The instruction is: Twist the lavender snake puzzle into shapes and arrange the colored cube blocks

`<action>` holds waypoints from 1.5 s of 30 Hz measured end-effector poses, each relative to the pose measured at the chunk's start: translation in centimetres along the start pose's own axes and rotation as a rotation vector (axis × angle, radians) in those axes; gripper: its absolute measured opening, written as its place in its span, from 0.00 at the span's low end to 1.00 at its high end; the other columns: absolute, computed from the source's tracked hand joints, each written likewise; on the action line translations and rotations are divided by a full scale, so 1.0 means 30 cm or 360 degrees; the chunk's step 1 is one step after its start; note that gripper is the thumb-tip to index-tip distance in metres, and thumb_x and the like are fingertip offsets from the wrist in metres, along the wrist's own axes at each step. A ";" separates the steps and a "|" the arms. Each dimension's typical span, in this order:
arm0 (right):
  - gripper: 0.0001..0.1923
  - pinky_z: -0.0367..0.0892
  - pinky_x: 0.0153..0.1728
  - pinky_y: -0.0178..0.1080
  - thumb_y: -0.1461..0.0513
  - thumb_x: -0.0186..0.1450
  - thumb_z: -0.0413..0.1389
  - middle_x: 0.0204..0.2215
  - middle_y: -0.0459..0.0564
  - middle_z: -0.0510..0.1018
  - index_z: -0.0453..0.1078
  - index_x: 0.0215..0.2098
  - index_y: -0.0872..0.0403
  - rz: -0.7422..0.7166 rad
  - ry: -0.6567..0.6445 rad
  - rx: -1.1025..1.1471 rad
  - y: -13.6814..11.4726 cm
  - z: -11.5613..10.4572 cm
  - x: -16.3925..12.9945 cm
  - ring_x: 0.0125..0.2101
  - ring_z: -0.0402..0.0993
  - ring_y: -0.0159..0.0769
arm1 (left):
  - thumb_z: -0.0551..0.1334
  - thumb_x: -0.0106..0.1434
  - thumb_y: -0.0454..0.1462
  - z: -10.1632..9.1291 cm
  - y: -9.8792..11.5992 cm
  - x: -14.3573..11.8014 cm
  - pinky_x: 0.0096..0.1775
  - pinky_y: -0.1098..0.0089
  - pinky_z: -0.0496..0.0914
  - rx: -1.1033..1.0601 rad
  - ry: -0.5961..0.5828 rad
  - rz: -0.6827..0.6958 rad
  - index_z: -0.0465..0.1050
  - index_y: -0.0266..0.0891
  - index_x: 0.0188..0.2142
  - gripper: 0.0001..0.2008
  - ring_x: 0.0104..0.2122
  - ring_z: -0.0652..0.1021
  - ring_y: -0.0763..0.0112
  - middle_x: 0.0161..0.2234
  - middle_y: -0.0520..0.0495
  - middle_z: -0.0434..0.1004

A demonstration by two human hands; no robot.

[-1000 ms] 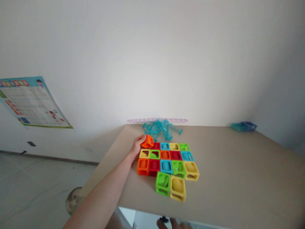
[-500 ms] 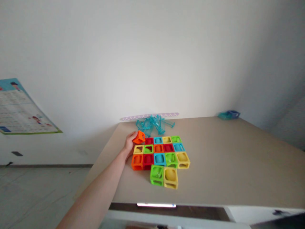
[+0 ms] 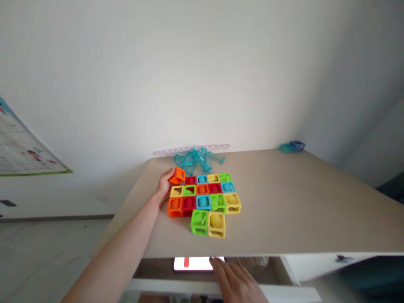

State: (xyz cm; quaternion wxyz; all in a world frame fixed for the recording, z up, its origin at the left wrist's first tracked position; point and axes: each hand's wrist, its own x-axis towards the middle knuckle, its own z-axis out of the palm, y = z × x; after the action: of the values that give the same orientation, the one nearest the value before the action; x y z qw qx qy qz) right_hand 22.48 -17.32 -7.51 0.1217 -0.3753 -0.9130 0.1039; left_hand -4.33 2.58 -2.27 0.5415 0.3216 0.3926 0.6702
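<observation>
My left hand [image 3: 164, 183] is closed on an orange cube block [image 3: 177, 176], tilted and raised at the back left corner of a flat array of coloured cube blocks [image 3: 202, 190]. Rows of red, blue, yellow, green and orange blocks lie side by side on the tabletop. A green block [image 3: 199, 222] and a yellow block [image 3: 216, 224] stand in front of them. My right hand [image 3: 236, 281] reaches over the open drawer [image 3: 151, 269], fingers stretched out, its fingertips at a lit screen [image 3: 198, 264] lying inside. Whether they touch it I cannot tell.
Clear teal plastic pieces [image 3: 197, 160] lie in a heap behind the blocks, before a lilac strip [image 3: 192, 149] at the wall. Teal and dark blue items [image 3: 292, 146] sit in the far right corner. A poster [image 3: 28, 147] hangs on the left wall.
My right hand has come into view over the drawer. The screen inside shows more fully and brightly. My left hand still holds the orange block; the whole view has shifted slightly.
</observation>
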 end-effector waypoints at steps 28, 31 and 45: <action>0.22 0.58 0.43 0.50 0.65 0.65 0.51 0.48 0.59 0.70 0.65 0.57 0.46 -0.0026 0.1019 -0.0451 0.029 0.008 0.076 0.46 0.65 0.52 | 0.68 0.46 0.45 -0.004 -0.008 0.018 0.23 0.73 0.63 -0.0071 0.0140 -0.0023 0.70 0.36 0.24 0.15 0.18 0.72 0.72 0.18 0.51 0.72; 0.19 0.58 0.41 0.47 0.65 0.66 0.49 0.43 0.56 0.71 0.68 0.54 0.45 -0.0109 0.1033 -0.0407 0.038 0.016 0.073 0.43 0.66 0.48 | 0.69 0.45 0.46 -0.005 -0.009 0.023 0.22 0.73 0.63 -0.0056 0.0196 -0.0008 0.69 0.36 0.23 0.16 0.16 0.71 0.73 0.17 0.52 0.71; 0.22 0.58 0.39 0.42 0.73 0.65 0.43 0.39 0.52 0.73 0.73 0.43 0.46 -0.0288 0.1237 -0.0443 0.060 0.003 0.087 0.39 0.67 0.41 | 0.68 0.51 0.46 -0.013 -0.024 0.055 0.23 0.73 0.65 0.0017 0.0364 0.0056 0.71 0.34 0.25 0.15 0.17 0.72 0.74 0.18 0.54 0.72</action>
State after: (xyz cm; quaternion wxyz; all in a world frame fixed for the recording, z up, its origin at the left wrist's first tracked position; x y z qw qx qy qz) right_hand 21.85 -14.23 -7.71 0.4137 -0.3178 -0.8338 -0.1808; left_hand -4.68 4.21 -3.07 0.4797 0.2528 0.4496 0.7098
